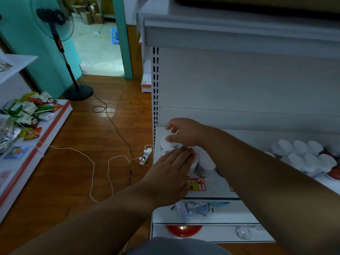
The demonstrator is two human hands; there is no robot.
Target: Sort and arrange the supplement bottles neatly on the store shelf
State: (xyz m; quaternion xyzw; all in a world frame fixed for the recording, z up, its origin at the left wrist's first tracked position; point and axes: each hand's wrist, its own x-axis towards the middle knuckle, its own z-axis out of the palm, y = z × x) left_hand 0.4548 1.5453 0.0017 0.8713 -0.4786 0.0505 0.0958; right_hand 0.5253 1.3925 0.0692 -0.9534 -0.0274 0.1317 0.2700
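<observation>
A small cluster of white-capped supplement bottles [204, 162] stands at the left end of the white store shelf [220, 186]. My right hand [184, 132] grips the white cap of the bottle at the back left corner [164, 142]. My left hand [171, 172] lies flat with straight fingers on the tops of the front bottles, hiding most of them. A larger group of white-capped bottles [303, 155] lies bunched at the right end of the same shelf, some with red parts showing.
A higher shelf [239, 32] overhangs the work area. Lower shelves hold a packet [195, 208] and a red lid [184, 230]. On the wooden floor to the left are a power strip [146, 156], cables, a standing fan [60, 52] and a snack shelf [27, 122].
</observation>
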